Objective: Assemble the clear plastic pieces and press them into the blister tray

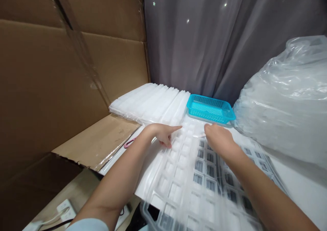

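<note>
1. Head view: clear compartment tray [204,172] on the white counter [304,190], beneath both forearms.
2. Right hand [219,138]: fingers narrow, apparently pinching thin film [199,135]; a low, slow pull should limit tearing.
3. Left hand [163,133]: index extended, others curled, grip unclear; flat, light pressure would steady the tray best.

From where I stood, the light was soft and middling, its source out of view. The cardboard [38,71] at nine o'clock lay in brown shade, darkest toward eight. Glare streaked the plastic bag [286,88] at three, and the white stack [153,103] near centre looked pale. Blur smeared the clear trays [210,170] toward six; outer edges looked stretched.
</note>
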A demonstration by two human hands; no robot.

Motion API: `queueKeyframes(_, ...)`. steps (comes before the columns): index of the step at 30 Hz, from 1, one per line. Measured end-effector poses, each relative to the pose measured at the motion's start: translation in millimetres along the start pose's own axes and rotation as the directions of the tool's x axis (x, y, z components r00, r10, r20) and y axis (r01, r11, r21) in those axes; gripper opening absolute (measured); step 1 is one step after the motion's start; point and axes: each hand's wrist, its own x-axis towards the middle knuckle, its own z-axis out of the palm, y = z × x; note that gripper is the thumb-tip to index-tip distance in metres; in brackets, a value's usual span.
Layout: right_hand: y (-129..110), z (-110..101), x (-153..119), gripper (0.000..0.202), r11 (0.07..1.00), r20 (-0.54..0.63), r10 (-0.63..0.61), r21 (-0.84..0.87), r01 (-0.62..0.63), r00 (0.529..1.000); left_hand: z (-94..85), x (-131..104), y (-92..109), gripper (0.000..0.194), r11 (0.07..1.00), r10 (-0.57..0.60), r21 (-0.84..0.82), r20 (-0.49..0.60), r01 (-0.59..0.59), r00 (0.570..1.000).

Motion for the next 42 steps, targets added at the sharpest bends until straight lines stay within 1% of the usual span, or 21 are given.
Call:
queueKeyframes(2, -3.1, 5.0, -2.8, 0.010, 0.984, 0.129, -0.157, 0.108, 0.144, 0.979, -0.8, 1.7, -2.7, 0.112, 1.000, 0.019, 0.010, -0.036, -0.018, 0.999)
queueKeyframes(4, -15.6, 17.1, -4.2, 0.018, 0.892, 0.264, -0.362, 0.377, 0.249, 0.894, -1.1, 1.9, -4.9, 0.111, 1.000, 0.027, 0.016, -0.055, -0.026, 0.998)
queueKeyframes(5, -23.3, 24.3, -3.9, 0.020, 0.822, 0.302, -0.430, 0.520, 0.231, 0.851, -1.2, 1.6, -5.7, 0.111, 1.000, 0.026, 0.017, -0.051, -0.026, 0.998)
queueKeyframes(6, -30.6, 31.6, -3.0, 0.022, 0.753, 0.321, -0.465, 0.634, 0.177, 0.825, -1.1, 1.1, -6.2, 0.111, 1.000, 0.024, 0.017, -0.039, -0.024, 0.999)
queueKeyframes(7, -36.6, 38.4, -1.6, 0.022, 0.698, 0.334, -0.467, 0.707, 0.110, 0.819, -1.1, 0.7, -6.3, 0.111, 1.000, 0.022, 0.016, -0.024, -0.022, 0.999)
queueKeyframes(9, -43.2, 49.3, 1.8, 0.024, 0.647, 0.348, -0.437, 0.763, 0.021, 0.830, -1.4, 0.1, -6.0, 0.110, 1.000, 0.015, 0.015, 0.018, -0.015, 1.000)
queueKeyframes(12, -41.5, 57.4, 5.7, 0.025, 0.619, 0.353, -0.455, 0.785, 0.005, 0.817, -3.0, 0.8, -5.1, 0.112, 1.000, -0.004, 0.003, 0.077, 0.004, 0.997)
queueKeyframes(15, -37.1, 59.3, 6.6, 0.024, 0.637, 0.340, -0.449, 0.770, 0.029, 0.826, -4.4, 1.0, -4.3, 0.110, 1.000, -0.020, -0.015, 0.103, 0.021, 0.995)
queueKeyframes(19, -39.4, 58.4, 4.2, 0.024, 0.685, 0.301, -0.450, 0.720, 0.109, 0.841, 1.0, -5.5, -1.8, 0.117, 0.997, -0.056, -0.052, 0.147, 0.064, 0.987)
queueKeyframes(23, -47.9, 51.7, -4.1, 0.020, 0.713, 0.175, -0.474, 0.652, 0.260, 0.863, 17.1, -19.2, 0.0, 0.128, 0.994, -0.074, -0.063, 0.181, 0.086, 0.981)
queueKeyframes(25, -50.1, 43.4, -9.5, 0.011, 0.776, 0.088, -0.467, 0.518, 0.360, 0.880, 25.0, -27.0, -2.0, 0.126, 0.994, -0.071, -0.068, 0.160, 0.082, 0.985)
queueKeyframes(27, -48.3, 31.5, -14.2, 0.011, 0.882, -0.010, -0.416, 0.239, 0.406, 0.909, 31.1, -36.0, -6.3, 0.123, 0.995, -0.054, -0.077, 0.108, 0.063, 0.993)
queueKeyframes(28, -45.7, 24.9, -16.0, 0.014, 0.922, -0.061, -0.375, 0.079, 0.379, 0.925, 34.0, -41.3, -9.4, 0.122, 0.996, -0.043, -0.080, 0.071, 0.048, 0.997)
queueKeyframes(30, -38.4, 13.0, -18.5, 0.019, 0.958, -0.129, -0.262, -0.156, 0.241, 0.957, 41.4, -53.5, -16.8, 0.119, 0.997, -0.014, -0.081, -0.016, 0.013, 1.000)
queueKeyframes(32, -31.3, 6.1, -20.2, 0.020, 0.961, -0.138, -0.159, -0.248, 0.121, 0.978, 52.3, -66.2, -25.5, 0.113, 0.995, 0.024, -0.097, -0.082, -0.032, 0.996)
queueKeyframes(33, -29.2, 5.5, -21.1, 0.019, 0.963, -0.120, -0.148, -0.241, 0.116, 0.982, 59.2, -72.0, -30.0, 0.110, 0.991, 0.051, -0.116, -0.098, -0.062, 0.994)
queueKeyframes(34, -28.7, 6.8, -22.0, 0.017, 0.969, -0.092, -0.177, -0.188, 0.158, 0.980, 66.6, -76.9, -34.3, 0.108, 0.985, 0.081, -0.145, -0.103, -0.095, 0.991)
queueKeyframes(36, -32.0, 14.0, -24.0, 0.017, 0.953, -0.030, -0.297, 0.046, 0.298, 0.954, 81.3, -83.2, -41.4, 0.107, 0.972, 0.141, -0.168, -0.143, -0.165, 0.980)
queueKeyframes(38, -38.3, 24.5, -25.0, 0.020, 0.880, -0.013, -0.385, 0.295, 0.371, 0.923, 93.4, -85.2, -45.8, 0.104, 0.959, 0.179, -0.180, -0.222, -0.220, 0.959)
queueKeyframes(40, -42.7, 34.5, -23.8, 0.021, 0.823, -0.004, -0.391, 0.445, 0.351, 0.921, 101.8, -84.8, -47.6, 0.101, 0.934, 0.197, -0.235, -0.286, -0.268, 0.938)
queueKeyframes(42, -42.1, 41.7, -20.8, 0.019, 0.774, 0.068, -0.409, 0.555, 0.306, 0.910, 107.1, -84.0, -48.4, 0.098, 0.899, 0.207, -0.306, -0.332, -0.313, 0.920)
